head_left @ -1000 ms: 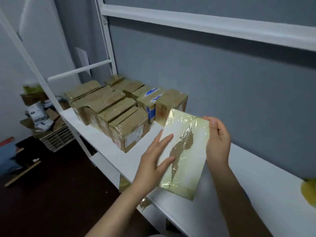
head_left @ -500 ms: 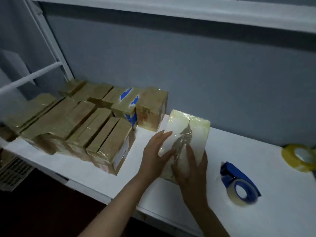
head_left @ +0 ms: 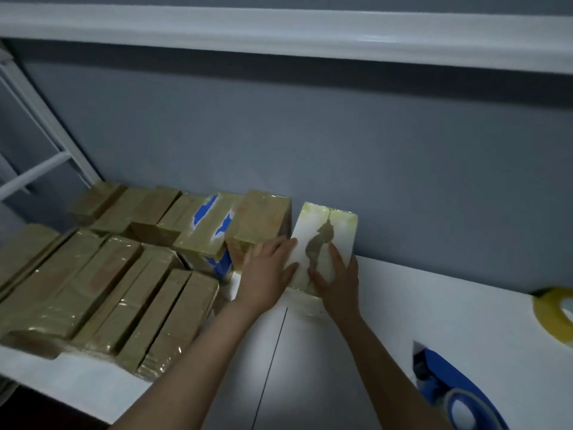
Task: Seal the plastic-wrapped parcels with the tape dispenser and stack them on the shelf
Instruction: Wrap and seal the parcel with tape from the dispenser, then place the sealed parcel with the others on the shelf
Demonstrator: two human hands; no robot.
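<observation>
On the white parcel [head_left: 325, 240] both hands press flat, fingers straight, gripping nothing: left hand [head_left: 266, 271] at its left edge, right hand [head_left: 338, 280] on its face. Parcel sits on the shelf [head_left: 403, 305] by the wall, just beside the brown parcels [head_left: 124, 274]. Tape dispenser [head_left: 455, 395] lies well apart, right.

On the shelf [head_left: 434, 305], the parcel [head_left: 341, 223] stands just right of the row of parcels [head_left: 124, 274]; the tape dispenser [head_left: 449, 386] lies nearer, rightward.
</observation>
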